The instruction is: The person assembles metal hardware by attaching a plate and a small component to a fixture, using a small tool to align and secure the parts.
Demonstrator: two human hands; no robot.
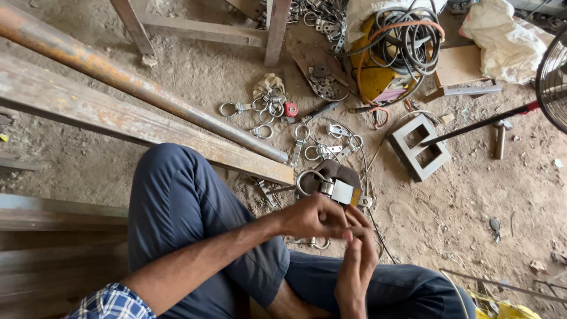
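At left of centre my left hand [313, 217] pinches the metal ring clamp [328, 188], held just above my knees at mid-frame. My right hand [357, 260] meets it, fingers closed on what I cannot tell. I judge 1 fitting step underway; next needs steady alignment.
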